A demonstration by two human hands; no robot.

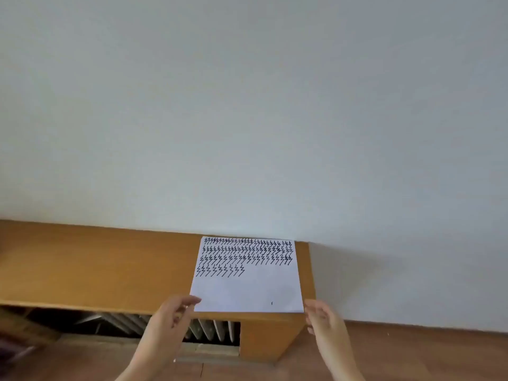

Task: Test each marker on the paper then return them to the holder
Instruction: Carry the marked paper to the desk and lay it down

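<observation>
White paper sheet [247, 287] with four rows of black zigzag marks, flat on the right end of the orange-brown wooden counter [96, 265] by the pale wall [247, 105]. Left hand [173, 312] touching its near-left corner, fingers loosely curled; right hand [320, 316] released, just beside its near-right corner.

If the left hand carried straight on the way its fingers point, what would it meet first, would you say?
The left hand points up and rightward at the near left corner of the paper on the wooden shelf. It would meet that corner first; its fingertips look about to touch it, though depth is unclear.
</observation>
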